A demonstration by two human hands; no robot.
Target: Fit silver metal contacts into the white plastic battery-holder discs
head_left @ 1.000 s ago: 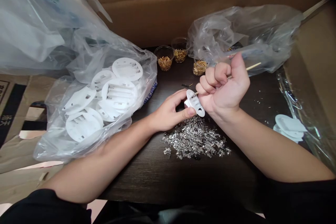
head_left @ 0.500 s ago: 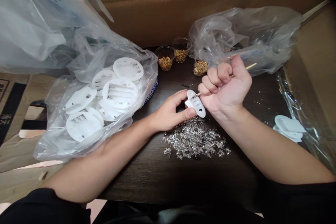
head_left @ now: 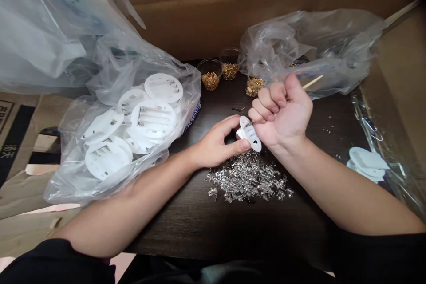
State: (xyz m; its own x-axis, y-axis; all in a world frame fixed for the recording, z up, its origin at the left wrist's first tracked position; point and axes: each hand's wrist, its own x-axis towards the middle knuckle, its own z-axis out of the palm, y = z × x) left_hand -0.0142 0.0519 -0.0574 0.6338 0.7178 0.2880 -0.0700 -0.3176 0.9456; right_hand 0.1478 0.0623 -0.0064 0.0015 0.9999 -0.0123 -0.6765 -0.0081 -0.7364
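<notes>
My left hand grips a round white plastic piece by its edge, tilted, over a heap of small metal parts. My right hand is closed, palm turned up, around a thin wooden stick whose upper end pokes out past the thumb. The stick's lower end is hidden behind the fingers. The right hand's edge is close against the white piece; whether they touch I cannot tell.
An open plastic bag of white discs lies at left. Clear cups of gold-coloured pieces stand behind, near another bag. White discs are stacked at right. Cardboard walls rise around the table.
My right hand has shifted slightly left and down, and the stick's lower tip no longer shows at the white piece. The white piece has moved slightly right and down.
</notes>
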